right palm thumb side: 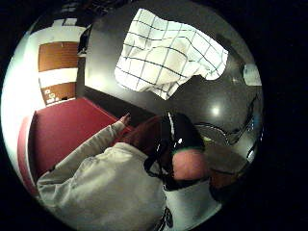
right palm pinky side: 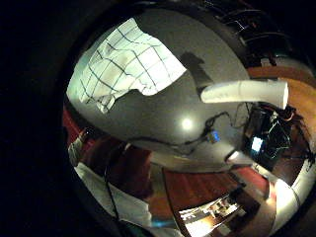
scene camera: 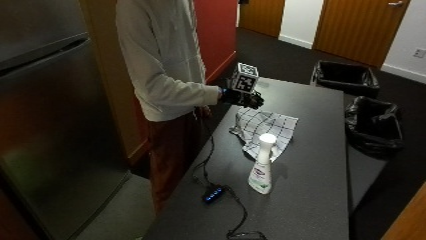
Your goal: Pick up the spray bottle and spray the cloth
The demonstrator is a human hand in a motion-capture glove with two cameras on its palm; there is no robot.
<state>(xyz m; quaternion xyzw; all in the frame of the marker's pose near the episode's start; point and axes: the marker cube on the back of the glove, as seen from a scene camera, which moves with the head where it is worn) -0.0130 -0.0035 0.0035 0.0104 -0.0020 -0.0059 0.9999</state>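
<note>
The person stands at the edge of a dark surface (scene camera: 319, 150). The gloved right hand (scene camera: 245, 98) is raised in the air above the near end of the cloth (scene camera: 265, 129), touching nothing. Its fingers (scene camera: 254, 103) hang loosely curled and hold nothing.

The cloth, white with a dark grid pattern, lies crumpled on the surface. The spray bottle (scene camera: 262, 165) stands upright on the surface just beside the cloth's far edge, well apart from the hand. It is white with a white cap and a label on its body.

A black cable (scene camera: 223, 200) runs along the surface edge near the bottle. Two bins with black liners (scene camera: 373, 125) stand on the floor beyond the surface.
</note>
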